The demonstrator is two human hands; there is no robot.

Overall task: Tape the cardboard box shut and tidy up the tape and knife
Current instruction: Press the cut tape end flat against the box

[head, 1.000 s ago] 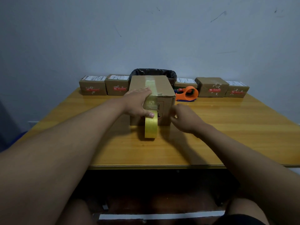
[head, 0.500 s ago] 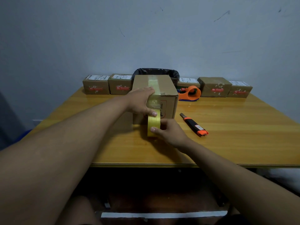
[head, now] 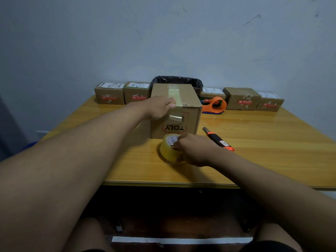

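A brown cardboard box [head: 189, 102] stands mid-table with a strip of clear tape along its top and down its front face. My left hand [head: 160, 108] rests on the box's front top edge, fingers pressing the tape there. A yellowish tape roll [head: 168, 149] lies tilted on the table just in front of the box, and my right hand [head: 192, 150] grips it from the right. An orange and black utility knife [head: 219, 140] lies on the table to the right of the box.
An orange tape dispenser [head: 215, 104] sits behind the box on the right. Several small sealed parcels [head: 241, 98] line the back edge of the wooden table [head: 272, 142]. A black-lined bin [head: 177, 81] stands behind the box against the wall.
The tape roll has come away from the box's front face and down onto the table in my right hand. My left hand has slid up to the top edge.
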